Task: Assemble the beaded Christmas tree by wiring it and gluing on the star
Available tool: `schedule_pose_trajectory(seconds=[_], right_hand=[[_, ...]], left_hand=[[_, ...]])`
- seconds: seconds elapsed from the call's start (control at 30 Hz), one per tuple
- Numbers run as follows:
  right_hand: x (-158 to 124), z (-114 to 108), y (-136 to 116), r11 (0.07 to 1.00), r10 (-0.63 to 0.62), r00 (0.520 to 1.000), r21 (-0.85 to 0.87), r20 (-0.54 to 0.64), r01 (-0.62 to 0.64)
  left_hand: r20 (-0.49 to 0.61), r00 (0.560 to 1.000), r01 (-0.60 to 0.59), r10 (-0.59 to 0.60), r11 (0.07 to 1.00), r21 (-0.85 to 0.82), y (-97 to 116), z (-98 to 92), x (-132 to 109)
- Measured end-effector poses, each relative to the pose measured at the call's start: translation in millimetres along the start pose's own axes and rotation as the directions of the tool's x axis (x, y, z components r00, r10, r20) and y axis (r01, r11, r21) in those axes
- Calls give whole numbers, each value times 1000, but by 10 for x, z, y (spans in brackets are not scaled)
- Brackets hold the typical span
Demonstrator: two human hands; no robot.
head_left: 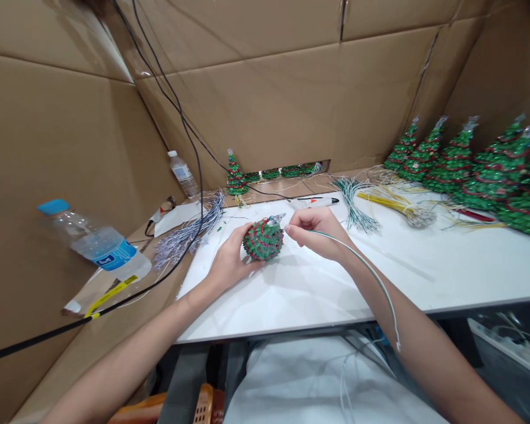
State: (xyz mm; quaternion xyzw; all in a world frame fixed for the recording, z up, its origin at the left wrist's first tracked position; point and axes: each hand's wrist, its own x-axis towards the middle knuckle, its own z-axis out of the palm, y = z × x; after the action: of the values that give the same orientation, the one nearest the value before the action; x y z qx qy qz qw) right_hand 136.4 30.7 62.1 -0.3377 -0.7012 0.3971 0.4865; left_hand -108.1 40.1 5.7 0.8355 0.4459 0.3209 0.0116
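Note:
A small green Christmas tree ornament [264, 240] with red trim and a clear star tip is in my left hand [234, 256], its top tilted toward the right. The fingers wrap its left side, just over the white board. Close to the star, my right hand [318, 232] is closed in a pinch on a green and white wire [377, 277]. The wire's tail curves down over my right forearm and ends in a pale tip. Whether the pinched end touches the tree I cannot tell.
Several finished trees [490, 165] line the right, and one tree [235, 175] stands at the back. Wire bundles [357, 206] and a glue gun [313, 202] lie behind my hands. At left are water bottles [101, 244] and a black cable [189, 135] hanging across. Cardboard walls [265, 100] surround the board.

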Motion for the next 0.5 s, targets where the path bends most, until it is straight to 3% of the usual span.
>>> schedule_pose_trajectory(seconds=[0.5], right_hand=[[18, 9, -31, 997, 68, 995, 29, -68, -67]], left_hand=[[12, 1000, -24, 24, 1000, 6, 81, -34, 27]])
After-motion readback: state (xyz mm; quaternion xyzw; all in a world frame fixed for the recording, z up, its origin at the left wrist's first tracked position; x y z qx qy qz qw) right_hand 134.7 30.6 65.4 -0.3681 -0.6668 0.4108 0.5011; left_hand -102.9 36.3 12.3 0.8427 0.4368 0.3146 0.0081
